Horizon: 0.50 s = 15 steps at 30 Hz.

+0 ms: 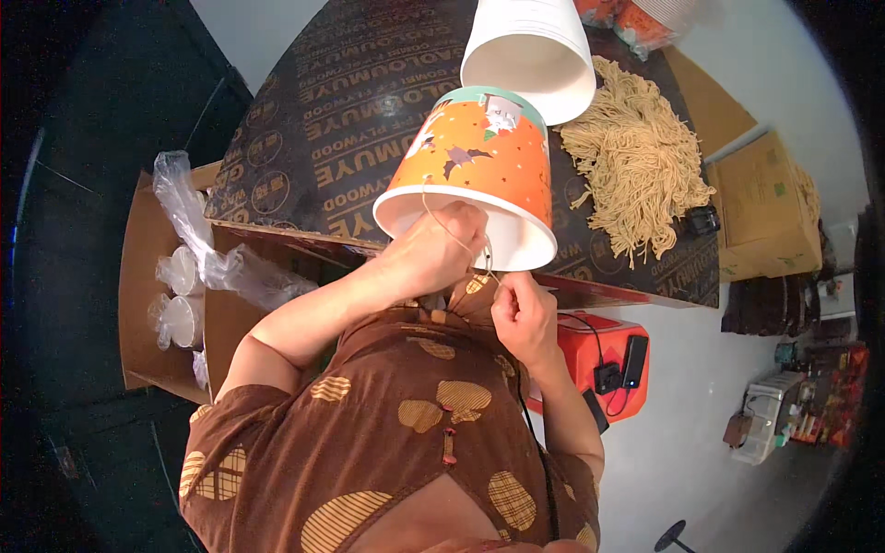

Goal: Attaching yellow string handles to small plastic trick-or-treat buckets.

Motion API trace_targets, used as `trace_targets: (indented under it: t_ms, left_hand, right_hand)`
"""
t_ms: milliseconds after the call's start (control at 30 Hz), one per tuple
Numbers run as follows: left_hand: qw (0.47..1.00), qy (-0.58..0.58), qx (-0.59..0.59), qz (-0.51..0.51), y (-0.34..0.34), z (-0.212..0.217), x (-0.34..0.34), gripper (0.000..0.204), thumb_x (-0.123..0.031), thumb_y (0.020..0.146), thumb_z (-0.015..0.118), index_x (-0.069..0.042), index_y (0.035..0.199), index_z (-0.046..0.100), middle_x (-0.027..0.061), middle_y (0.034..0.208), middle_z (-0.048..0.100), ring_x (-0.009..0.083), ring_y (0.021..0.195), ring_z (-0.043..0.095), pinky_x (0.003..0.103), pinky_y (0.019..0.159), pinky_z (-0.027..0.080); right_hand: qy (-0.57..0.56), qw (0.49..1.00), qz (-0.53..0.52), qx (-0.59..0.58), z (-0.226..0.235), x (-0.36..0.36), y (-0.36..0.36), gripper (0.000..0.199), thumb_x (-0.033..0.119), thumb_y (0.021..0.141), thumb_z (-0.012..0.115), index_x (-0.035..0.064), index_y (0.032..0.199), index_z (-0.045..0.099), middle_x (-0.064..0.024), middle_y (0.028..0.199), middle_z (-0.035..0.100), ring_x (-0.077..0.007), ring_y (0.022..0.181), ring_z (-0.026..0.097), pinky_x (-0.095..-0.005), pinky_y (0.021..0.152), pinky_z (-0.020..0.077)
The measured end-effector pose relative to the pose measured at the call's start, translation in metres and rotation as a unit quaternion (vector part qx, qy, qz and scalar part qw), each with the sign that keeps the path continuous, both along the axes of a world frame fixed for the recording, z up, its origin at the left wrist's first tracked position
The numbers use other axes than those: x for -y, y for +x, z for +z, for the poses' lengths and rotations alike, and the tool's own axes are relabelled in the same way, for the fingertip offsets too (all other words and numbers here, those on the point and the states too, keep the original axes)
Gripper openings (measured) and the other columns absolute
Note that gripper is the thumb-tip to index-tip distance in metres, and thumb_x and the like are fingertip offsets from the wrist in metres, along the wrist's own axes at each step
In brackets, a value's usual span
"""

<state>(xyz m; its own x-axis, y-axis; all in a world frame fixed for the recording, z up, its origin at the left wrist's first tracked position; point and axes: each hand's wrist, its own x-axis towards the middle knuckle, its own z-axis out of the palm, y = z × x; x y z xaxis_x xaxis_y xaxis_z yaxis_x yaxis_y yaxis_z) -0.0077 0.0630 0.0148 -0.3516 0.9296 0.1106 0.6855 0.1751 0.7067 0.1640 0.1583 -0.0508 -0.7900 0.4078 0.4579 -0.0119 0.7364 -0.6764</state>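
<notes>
An orange paper bucket (479, 166) with a white rim and a teal bottom lies tilted toward me at the near edge of a dark board (350, 101). My left hand (433, 249) grips its white rim and has a thin cord running over its fingers. Just right of it, my right hand (524, 311) pinches the cord's loose end below the rim. Behind the orange bucket stands a stack of plain white buckets (530, 51), mouth toward me. A heap of cut beige cords (636, 166) lies on the board to the right.
A cardboard box (152, 286) at my left holds cups in clear plastic sleeves (198, 240). At the right stands another brown carton (765, 212). Below the board's edge sits a red box (608, 364) with a black device and cable. Shelved goods (820, 396) are far right.
</notes>
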Motion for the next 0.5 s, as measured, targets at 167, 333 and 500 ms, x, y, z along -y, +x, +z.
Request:
trace_targets:
  t_ms: [167,333,500]
  left_hand:
    - [0.996,-0.040,0.077,-0.022,-0.007,-0.002,0.004,0.016,-0.010,0.085,0.062,0.004,0.078,0.058,0.0173,0.067,0.060,0.0324,0.066,0.064,0.040,0.060,0.050]
    - [0.893,-0.002,0.449,-0.019,-0.004,-0.013,0.000,0.018,-0.010,0.090,0.065,0.000,0.076,0.064,-0.0015,0.065,0.058,0.0071,0.050,0.049,0.022,0.044,0.033]
    - [0.862,-0.023,0.506,-0.008,-0.001,-0.011,-0.005,0.014,-0.008,0.091,0.064,0.002,0.083,0.067,0.0013,0.066,0.061,0.0062,0.048,0.050,0.020,0.042,0.032]
  right_hand:
    - [-0.014,0.999,-0.038,0.019,-0.003,0.001,0.000,0.013,-0.003,0.079,0.060,0.0023,0.089,0.052,-0.0173,0.072,0.058,-0.0372,0.060,0.061,-0.0434,0.052,0.0473]
    - [0.008,0.999,-0.049,0.015,-0.003,0.004,-0.004,0.009,-0.003,0.081,0.060,-0.0003,0.084,0.052,-0.0168,0.065,0.057,-0.0354,0.056,0.060,-0.0409,0.052,0.0460]
    - [0.010,0.998,-0.056,0.026,-0.004,0.006,-0.005,0.008,-0.002,0.081,0.060,-0.0010,0.086,0.054,-0.0187,0.066,0.057,-0.0364,0.057,0.060,-0.0419,0.052,0.0461]
